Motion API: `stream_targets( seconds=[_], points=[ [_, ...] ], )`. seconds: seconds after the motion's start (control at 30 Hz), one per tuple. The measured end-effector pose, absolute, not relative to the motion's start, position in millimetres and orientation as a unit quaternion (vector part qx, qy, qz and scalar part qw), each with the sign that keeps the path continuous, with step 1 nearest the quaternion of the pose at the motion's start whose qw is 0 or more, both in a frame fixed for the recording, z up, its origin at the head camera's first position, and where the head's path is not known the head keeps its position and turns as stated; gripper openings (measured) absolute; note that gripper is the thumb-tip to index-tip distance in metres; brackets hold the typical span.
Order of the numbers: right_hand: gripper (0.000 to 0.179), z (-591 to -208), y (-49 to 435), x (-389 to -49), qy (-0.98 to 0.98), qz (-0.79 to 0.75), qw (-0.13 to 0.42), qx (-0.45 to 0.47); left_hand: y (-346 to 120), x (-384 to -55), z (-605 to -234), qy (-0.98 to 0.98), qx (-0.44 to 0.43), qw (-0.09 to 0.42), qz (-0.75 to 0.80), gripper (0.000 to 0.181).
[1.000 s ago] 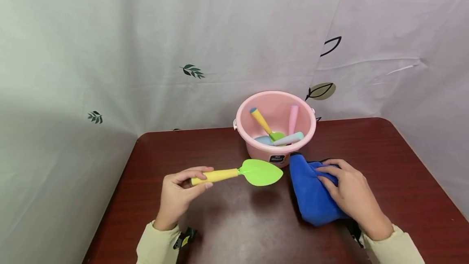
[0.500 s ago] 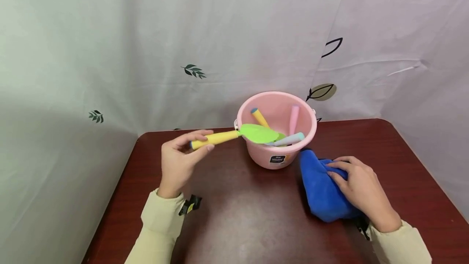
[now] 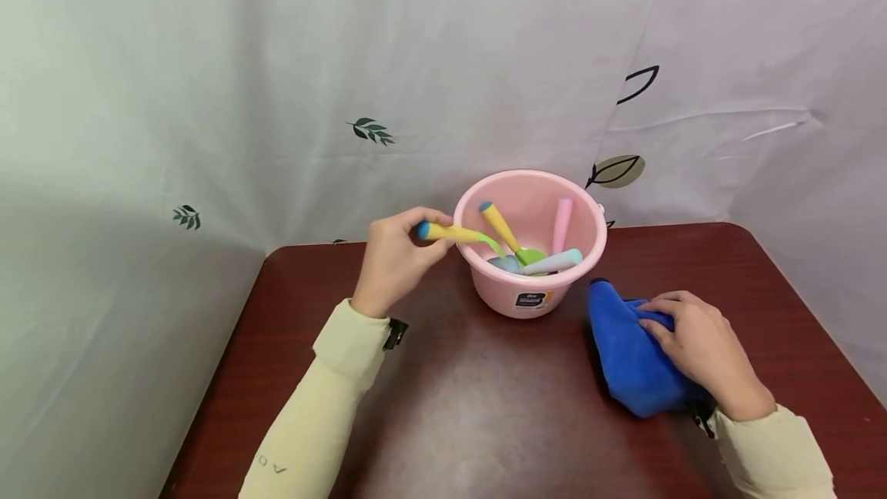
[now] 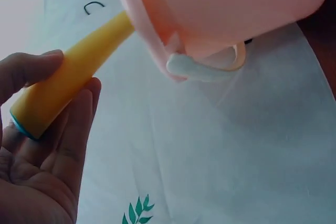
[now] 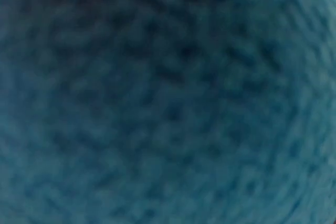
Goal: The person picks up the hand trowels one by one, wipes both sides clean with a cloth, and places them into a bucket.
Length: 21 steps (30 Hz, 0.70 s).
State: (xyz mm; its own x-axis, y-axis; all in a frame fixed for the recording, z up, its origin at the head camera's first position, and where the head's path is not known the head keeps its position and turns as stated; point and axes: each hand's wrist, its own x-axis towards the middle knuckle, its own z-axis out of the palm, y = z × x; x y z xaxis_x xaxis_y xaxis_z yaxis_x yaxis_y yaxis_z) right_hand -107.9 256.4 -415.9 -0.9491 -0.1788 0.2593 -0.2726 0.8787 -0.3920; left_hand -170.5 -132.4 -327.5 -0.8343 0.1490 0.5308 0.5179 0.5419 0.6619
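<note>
My left hand (image 3: 400,256) pinches the yellow handle of a toy trowel (image 3: 453,233) at the left rim of a pink bucket (image 3: 495,283). Its green blade dips inside the bucket and is partly hidden. In the left wrist view thumb and fingers lie on either side of the yellow handle (image 4: 79,74). Several toy tools lie in the bucket, among them another yellow-handled one (image 3: 500,227), a pink handle (image 3: 562,226) and a grey-blue one (image 3: 553,261). My right hand (image 3: 703,345) grips a fold of a blue cloth (image 3: 637,368); blue fabric (image 5: 168,119) fills the right wrist view.
A dark red-brown table (image 3: 478,406) carries the bucket and the blue cloth. White fabric (image 3: 312,83) with leaf prints hangs behind and on both sides. The bucket's white handle joint (image 4: 194,69) shows in the left wrist view.
My left hand has carried the trowel up and right from in front of the bucket, and the blade has gone inside the rim. The right hand and blue cloth have shifted slightly right.
</note>
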Motion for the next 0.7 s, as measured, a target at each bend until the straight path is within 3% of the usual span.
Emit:
stream_targets(
  seconds=[0.33, 0.7],
  points=[
    [0.030, -433, 268, -118, -0.974, 0.213, 0.016, 0.082, -111, -186, -332, -0.883, -0.201, 0.190, -0.380, 0.018],
    [0.042, -457, 283, -131, -0.967, 0.226, 0.036, 0.113, -96, -196, -338, -0.904, -0.198, 0.158, -0.344, 0.024]
  ],
)
